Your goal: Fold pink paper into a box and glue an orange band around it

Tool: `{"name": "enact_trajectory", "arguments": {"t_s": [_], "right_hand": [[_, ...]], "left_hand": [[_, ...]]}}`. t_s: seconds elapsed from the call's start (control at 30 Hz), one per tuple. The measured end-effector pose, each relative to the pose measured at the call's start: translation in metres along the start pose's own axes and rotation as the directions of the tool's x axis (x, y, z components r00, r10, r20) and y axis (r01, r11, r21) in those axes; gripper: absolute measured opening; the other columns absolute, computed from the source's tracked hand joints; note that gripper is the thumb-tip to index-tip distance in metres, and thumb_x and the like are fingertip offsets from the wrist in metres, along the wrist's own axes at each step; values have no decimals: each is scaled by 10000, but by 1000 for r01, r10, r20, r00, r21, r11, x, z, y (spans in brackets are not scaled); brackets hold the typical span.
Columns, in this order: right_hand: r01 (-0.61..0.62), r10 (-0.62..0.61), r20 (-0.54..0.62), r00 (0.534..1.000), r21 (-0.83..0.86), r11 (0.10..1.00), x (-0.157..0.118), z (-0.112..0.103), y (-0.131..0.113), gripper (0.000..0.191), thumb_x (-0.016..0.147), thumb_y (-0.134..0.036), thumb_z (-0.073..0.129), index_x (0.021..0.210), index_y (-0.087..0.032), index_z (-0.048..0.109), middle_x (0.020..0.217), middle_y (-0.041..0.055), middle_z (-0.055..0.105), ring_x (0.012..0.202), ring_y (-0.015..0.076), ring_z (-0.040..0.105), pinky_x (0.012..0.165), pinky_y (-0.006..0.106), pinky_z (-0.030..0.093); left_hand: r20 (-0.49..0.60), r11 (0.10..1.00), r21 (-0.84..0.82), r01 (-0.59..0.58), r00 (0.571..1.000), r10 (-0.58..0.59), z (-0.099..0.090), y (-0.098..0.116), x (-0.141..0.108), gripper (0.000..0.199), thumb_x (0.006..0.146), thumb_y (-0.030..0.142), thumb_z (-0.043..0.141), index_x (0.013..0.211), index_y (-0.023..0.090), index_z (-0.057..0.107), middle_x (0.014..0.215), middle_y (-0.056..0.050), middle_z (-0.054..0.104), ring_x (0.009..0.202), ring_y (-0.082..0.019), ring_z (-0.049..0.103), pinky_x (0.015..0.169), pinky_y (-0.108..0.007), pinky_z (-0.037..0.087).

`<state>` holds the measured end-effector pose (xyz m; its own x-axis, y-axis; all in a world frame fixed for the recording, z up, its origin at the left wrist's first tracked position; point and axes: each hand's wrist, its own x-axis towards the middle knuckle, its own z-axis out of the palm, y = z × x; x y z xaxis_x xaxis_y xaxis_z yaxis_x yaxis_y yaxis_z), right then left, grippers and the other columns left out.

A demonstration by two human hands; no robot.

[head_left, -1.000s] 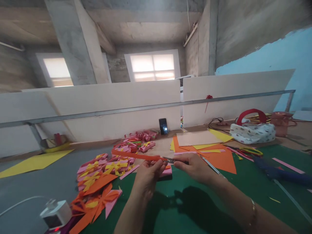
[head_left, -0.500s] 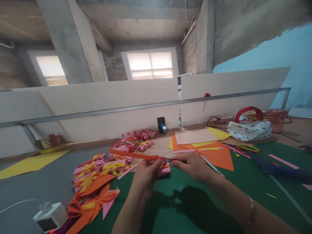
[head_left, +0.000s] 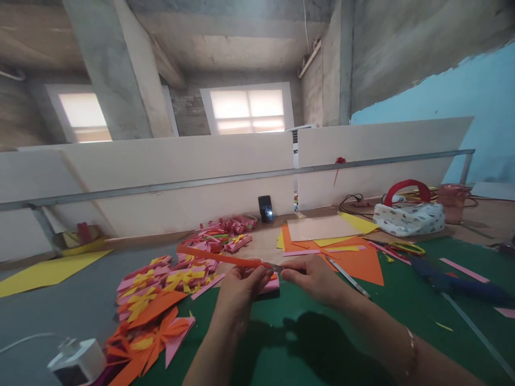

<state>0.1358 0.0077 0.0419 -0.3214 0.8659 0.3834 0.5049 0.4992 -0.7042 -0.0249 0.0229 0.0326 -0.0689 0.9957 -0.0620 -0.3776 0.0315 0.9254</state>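
Observation:
My left hand (head_left: 241, 287) pinches a long orange paper strip (head_left: 225, 259) near its right end. The strip's free end curls up over the pile to the left. In my right hand (head_left: 316, 276) is a slim grey metal tool (head_left: 277, 267), whose tip meets the strip at my left fingertips. Most of that tool is hidden in my grip, so its kind cannot be made out. Just below the fingers lies a pink folded paper piece (head_left: 271, 285) on the green cutting mat (head_left: 298, 316).
Pink and yellow paper pieces (head_left: 183, 279) and orange cut-outs (head_left: 148, 343) are heaped at left, beside a white charger (head_left: 76, 362). A phone (head_left: 265, 209) leans at the back. Rightward are orange sheets (head_left: 362, 262), a pen-like tool (head_left: 348, 277), yellow-handled scissors (head_left: 408, 247) and a blue glue gun (head_left: 458, 284).
The camera view has shifted slightly. Both hands keep nearly the same pose, with the orange strip and the metal tool still meeting at the left fingertips.

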Motion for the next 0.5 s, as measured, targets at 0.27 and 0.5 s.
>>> {"name": "enact_trajectory", "arguments": {"t_s": [0.27, 0.5], "right_hand": [[-22, 22, -10, 1000, 30, 999, 1, 3, 2, 294, 816, -319, 493, 778, -158, 736, 651, -10, 608, 623, 129, 488, 560, 225, 339], [-32, 32, 7, 999, 45, 998, 0, 1, -1, 284, 804, -304, 501, 771, -161, 745, 655, -8, 625, 638, 139, 505, 557, 229, 341]], "left_hand": [[29, 998, -45, 45, 999, -44, -3, -3, 4, 120, 711, -37, 625, 756, 72, 602, 675, -79, 688, 633, -126, 679, 598, -152, 553], [56, 998, -49, 42, 998, -39, -5, -4, 5, 131, 682, -24, 661, 760, 70, 615, 667, -85, 687, 635, -147, 683, 584, -158, 555]]}}
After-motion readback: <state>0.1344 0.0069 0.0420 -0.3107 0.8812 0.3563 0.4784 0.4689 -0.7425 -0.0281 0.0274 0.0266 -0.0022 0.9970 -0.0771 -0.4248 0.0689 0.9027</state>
